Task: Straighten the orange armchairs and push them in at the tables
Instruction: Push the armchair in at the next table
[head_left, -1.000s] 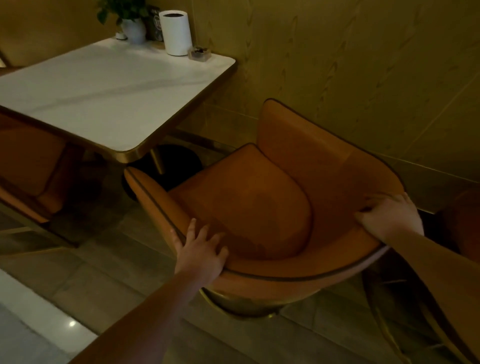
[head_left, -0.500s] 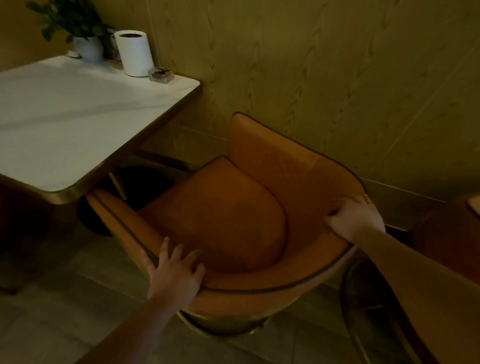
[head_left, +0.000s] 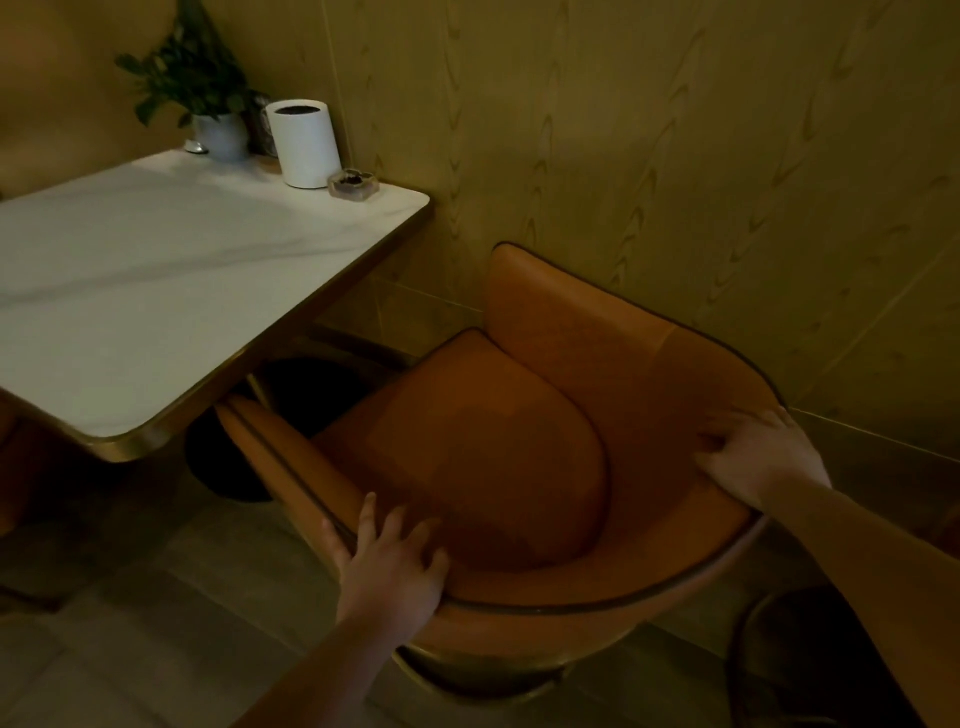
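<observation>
Two bare forearms reach forward from the bottom of the view to one orange armchair. The left hand lies flat on the chair's curved rim where the back runs into the left armrest, fingers straight and spread, thumb on the inner side, not closed around anything. The right hand grips the top of the backrest on the opposite side, its fingers curled over the edge and pressed into the upholstery. The armchair has a low wraparound shell with dark piping along the rim, a rounded seat cushion and a brass-coloured ring base just visible beneath it. It stands on the grey tiled floor, angled to the table, at that table's near right corner; the tip of its left armrest reaches just under the table's edge, while the seat is outside it. The right armrest stands near the wall. The table has a white marbled top with a gold rim and rounded corners, over a dark round base. At its far corner, against the wall, stand a leafy plant in a pale pot, a white cylinder with a dark top, and just beside it a small clear dish. Yellowish wood-grain panelling covers the wall behind. The lighting is dim and warm.
</observation>
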